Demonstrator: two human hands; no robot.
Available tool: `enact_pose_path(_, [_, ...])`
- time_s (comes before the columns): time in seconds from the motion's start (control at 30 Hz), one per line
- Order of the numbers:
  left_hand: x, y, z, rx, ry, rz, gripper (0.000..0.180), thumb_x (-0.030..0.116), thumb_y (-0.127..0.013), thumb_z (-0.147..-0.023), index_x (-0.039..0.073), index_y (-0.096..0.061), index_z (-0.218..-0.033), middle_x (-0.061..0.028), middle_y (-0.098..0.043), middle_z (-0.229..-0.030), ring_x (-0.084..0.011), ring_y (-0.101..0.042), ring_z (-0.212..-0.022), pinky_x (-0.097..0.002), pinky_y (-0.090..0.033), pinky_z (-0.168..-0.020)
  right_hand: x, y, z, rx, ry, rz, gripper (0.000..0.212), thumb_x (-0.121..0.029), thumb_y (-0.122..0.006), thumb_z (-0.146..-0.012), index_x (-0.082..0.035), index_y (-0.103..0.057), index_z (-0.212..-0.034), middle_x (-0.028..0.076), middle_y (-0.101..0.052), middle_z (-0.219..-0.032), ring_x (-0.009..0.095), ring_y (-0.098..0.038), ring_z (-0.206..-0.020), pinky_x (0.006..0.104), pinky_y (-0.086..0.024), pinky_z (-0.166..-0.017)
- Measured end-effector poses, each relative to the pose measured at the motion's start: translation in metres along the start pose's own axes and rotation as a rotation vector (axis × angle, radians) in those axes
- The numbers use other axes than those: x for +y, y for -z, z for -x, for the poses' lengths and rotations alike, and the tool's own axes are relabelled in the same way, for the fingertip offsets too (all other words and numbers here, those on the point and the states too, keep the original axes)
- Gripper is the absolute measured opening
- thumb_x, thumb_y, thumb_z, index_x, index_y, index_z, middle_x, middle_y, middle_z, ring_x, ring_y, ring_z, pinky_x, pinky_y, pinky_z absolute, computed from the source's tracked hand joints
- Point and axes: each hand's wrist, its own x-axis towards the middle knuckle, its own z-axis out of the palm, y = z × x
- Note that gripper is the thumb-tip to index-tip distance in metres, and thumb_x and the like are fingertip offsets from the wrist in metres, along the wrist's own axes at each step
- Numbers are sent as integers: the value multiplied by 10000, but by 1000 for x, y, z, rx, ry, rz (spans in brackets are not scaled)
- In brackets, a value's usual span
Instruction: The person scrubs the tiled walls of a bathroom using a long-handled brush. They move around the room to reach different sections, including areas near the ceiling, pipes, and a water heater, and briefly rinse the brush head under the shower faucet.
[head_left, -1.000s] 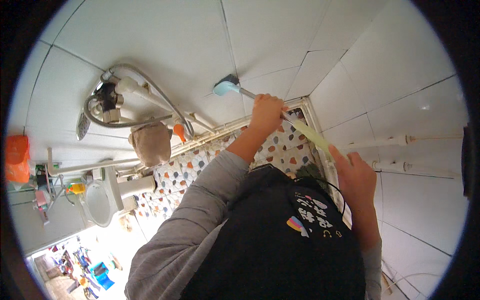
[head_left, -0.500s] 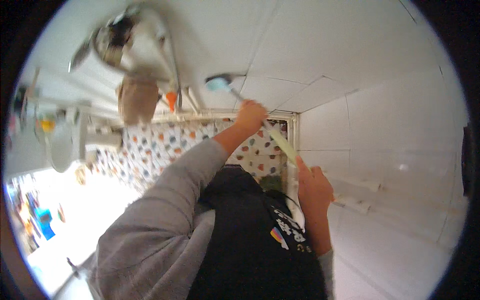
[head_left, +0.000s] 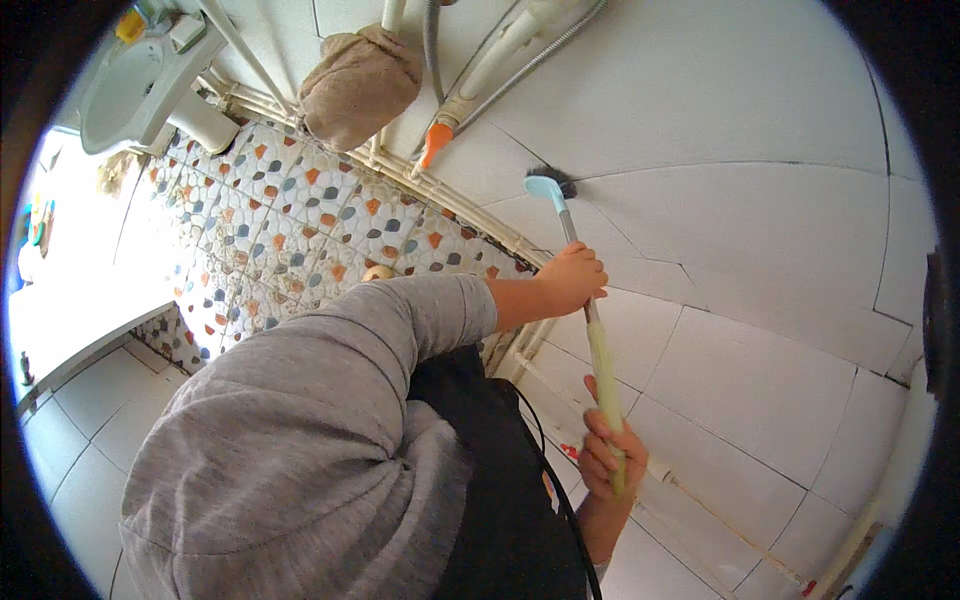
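Note:
A long-handled scrub brush [head_left: 602,365] slants across the middle, with a light-blue head, dark bristles, a metal shaft and a pale yellow-green grip. Its bristles meet the white tiled wall [head_left: 720,230] along a dark joint line. My left hand [head_left: 572,280] is closed round the metal shaft, a little below the head. Lower down, my right hand [head_left: 612,455] wraps the yellow-green grip near its end.
Cream pipes [head_left: 460,205] run along the wall's foot, above a pebble-patterned floor [head_left: 285,225]. A brown cloth bundle [head_left: 362,88] hangs beside an orange nozzle [head_left: 436,145] and a metal hose [head_left: 530,72]. A white washbasin [head_left: 125,95] stands at the upper left.
My view has turned, so the basin and pipes sit higher and slanted. The brush head appears further right, and the handle stands steeper. Both hands keep hold of it.

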Motion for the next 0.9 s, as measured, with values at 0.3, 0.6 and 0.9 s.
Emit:
enact_pose_path(0.3, [-6, 90, 13, -338, 1414, 1492, 370, 200, -606, -851, -39, -497, -1112, -150, -601, -918, -310, -636, -788, -423, -530, -683, 16, -44, -31, 130, 60, 220, 672, -17, -507, -787, 58, -227, -1392, 66, -428, -837, 53, -393, -459, 181, -363, -358])
enact_pose_path(0.6, [-2, 32, -13, 69, 1319, 1590, 198, 110, -572, -832, -83, -566, -793, -194, -619, -774, -287, -660, -631, -330, -537, -516, -45, -21, -111, 27, -162, 333, 624, -57, -553, -781, 18, -301, -1347, 75, -455, -847, 74, -420, -478, 187, -359, -398])
enact_pose_path(0.9, [-143, -75, 9, 356, 1583, 1483, 94, 52, -586, -820, -37, -580, -791, -156, -625, -762, -291, -672, -630, -402, -540, -508, -53, 72, -268, -91, -525, 473, 198, -92, -547, -825, -40, -469, -1000, 17, -476, -642, 77, -423, -482, 214, -354, -407])
